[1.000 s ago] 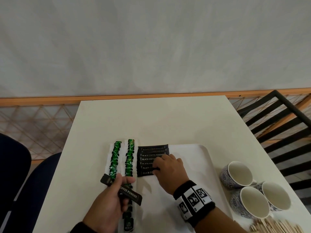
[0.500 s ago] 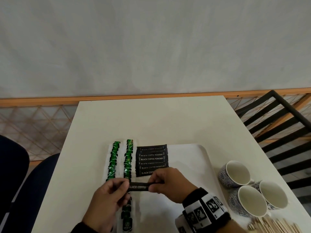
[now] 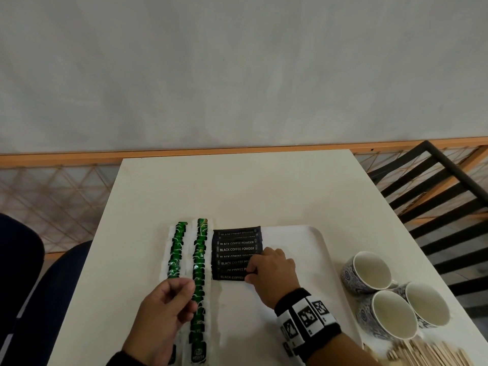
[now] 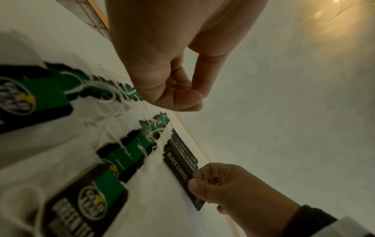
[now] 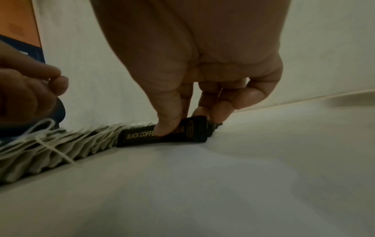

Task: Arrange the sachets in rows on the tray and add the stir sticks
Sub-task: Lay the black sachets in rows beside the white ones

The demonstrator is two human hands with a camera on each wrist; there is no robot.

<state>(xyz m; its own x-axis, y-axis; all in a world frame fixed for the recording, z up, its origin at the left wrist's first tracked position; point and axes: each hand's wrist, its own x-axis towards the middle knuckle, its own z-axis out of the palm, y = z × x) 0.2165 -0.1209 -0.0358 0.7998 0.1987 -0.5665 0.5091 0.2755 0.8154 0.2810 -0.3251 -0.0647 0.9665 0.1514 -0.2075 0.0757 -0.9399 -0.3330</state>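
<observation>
Two hands: right hand (image 3: 273, 270) pinches nearest black sachet (image 5: 162, 136), hiding its text; left hand (image 3: 163, 317) loosely curled, empty; stir sticks (image 3: 433, 352) cut off.

Passed from left hand (image 3: 169, 310) to right hand (image 3: 272, 270) and laid down: one black coffee sachet (image 5: 162, 136), now nearest in the black row (thumb and fingers pinching its right end). Left hand emptied, fingers loosely curled above the tea bags (image 3: 198, 273).

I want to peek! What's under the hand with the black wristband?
The right hand covers the right ends of the near black coffee sachets; its thumb and fingers pinch the nearest one. The white tray lies beneath.
</observation>
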